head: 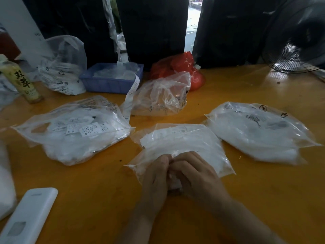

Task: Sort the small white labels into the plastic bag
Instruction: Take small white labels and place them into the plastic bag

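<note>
Both hands meet at the near edge of the centre zip bag (182,145). Left hand (155,176) and right hand (195,175) have fingers curled inward, tips touching, with a small bunch of white labels (174,184) showing in the gap between them. I read that as both hands pinching the same stack right at the bag mouth, which lies under the hands. Whether either hand also grips the bag lip I cannot tell; the knuckles cover it.

Why it sits this way, my judgement: the bag lies flat on the orange table (88,182) with its opening turned toward me, so labels can slide straight in without lifting it. 2 hands on 1 stack keeps the loose slips squared up.

The labels are inside the grip, not beside it, just at or over the bag's near edge. More white slips already fill that bag further back.

3 other filled clear bags ring the work area: left bag (73,131), right bag (258,132), and a crumpled, mostly empty one at the back (161,95). Looks like 1 bag per label type; the left bag shows "XS" tags.

Also around: blue tray (110,80), red bag (181,67), bottle (21,80), fan (299,37), white device (28,215) near left.
</note>
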